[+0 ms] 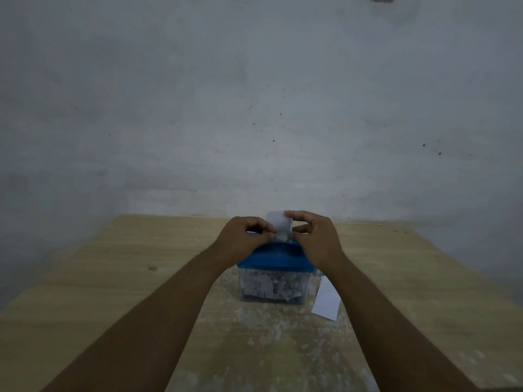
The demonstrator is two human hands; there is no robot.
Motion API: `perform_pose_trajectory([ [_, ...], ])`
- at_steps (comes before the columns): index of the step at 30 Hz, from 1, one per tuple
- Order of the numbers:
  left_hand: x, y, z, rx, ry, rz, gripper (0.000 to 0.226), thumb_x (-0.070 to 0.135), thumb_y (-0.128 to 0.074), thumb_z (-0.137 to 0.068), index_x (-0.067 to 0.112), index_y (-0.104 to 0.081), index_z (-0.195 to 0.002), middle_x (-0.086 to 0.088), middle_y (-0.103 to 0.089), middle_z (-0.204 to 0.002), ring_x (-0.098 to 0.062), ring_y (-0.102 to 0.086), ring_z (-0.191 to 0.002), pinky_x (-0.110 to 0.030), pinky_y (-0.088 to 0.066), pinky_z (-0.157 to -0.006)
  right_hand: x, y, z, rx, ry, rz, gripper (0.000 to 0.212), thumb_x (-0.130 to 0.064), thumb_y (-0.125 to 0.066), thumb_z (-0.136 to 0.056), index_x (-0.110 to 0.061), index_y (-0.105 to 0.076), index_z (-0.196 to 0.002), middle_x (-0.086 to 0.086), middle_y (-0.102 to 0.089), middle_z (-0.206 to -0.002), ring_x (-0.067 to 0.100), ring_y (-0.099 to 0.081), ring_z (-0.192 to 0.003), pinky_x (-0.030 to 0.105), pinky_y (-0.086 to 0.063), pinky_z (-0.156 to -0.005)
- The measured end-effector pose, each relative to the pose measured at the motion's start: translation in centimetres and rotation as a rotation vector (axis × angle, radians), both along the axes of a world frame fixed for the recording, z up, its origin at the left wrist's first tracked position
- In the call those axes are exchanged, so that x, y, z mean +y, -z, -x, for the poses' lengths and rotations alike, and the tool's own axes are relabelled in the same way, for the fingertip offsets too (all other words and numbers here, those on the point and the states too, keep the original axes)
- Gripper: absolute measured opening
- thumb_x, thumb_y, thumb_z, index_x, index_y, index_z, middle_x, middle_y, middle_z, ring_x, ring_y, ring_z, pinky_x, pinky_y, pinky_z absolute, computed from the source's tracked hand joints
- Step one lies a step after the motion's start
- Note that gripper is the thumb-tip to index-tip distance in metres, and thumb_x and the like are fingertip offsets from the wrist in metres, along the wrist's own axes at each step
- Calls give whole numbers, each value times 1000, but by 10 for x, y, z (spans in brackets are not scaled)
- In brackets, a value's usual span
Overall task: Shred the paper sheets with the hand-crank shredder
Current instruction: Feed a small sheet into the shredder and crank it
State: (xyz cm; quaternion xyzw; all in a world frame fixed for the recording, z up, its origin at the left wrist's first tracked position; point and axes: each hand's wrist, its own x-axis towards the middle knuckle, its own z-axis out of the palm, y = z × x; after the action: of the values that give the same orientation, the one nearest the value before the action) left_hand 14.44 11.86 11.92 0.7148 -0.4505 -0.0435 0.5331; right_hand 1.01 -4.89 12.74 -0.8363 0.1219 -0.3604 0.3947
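Two bare forearms reach forward over a pale wooden table (113, 306) towards a small shredder (271, 258) with a blue top and a clear bin full of paper shreds. A small white paper sheet (279, 225) stands upright at the top of the shredder, between the two hands. The left hand (246, 236) has curled fingers that pinch the sheet's lower left edge. The right hand (314, 236) pinches the right edge, forefinger at the top corner and thumb lower down. Another white sheet (327, 302) lies on the table just right of the bin. A grey wall (254, 108) stands behind.
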Motion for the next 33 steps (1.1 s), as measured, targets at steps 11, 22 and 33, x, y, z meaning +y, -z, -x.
perform_pose_trajectory([
  [11, -6, 20, 12, -11, -45, -14, 45, 51, -93, -71, 34, -84, -112, 18, -75, -115, 8, -64, -104, -10, -49, -94, -18, 27, 19, -45, 217, 68, 31, -13, -60, -103, -30, -71, -127, -15, -71, -115, 3, -64, -101, 22, -55, -85],
  [22, -6, 24, 15, 19, -52, -11, 56, 57, -95, -62, 32, -84, -111, 12, -75, -122, -5, -68, -110, -30, -58, -101, -25, 96, 58, 306, 388, -64, 25, -24, -57, -106, -24, -67, -83, -3, -73, -84, 12, -66, -75, 34, -56, -74],
  [33, -8, 25, 17, 22, -42, -12, 42, 47, -95, -71, 35, -83, -109, 20, -73, -116, 8, -64, -101, -6, -50, -80, -2, 41, 96, -28, 173, -497, 12, -8, -62, -101, -10, -74, -100, 8, -69, -80, 19, -59, -68, 38, -54, -70],
])
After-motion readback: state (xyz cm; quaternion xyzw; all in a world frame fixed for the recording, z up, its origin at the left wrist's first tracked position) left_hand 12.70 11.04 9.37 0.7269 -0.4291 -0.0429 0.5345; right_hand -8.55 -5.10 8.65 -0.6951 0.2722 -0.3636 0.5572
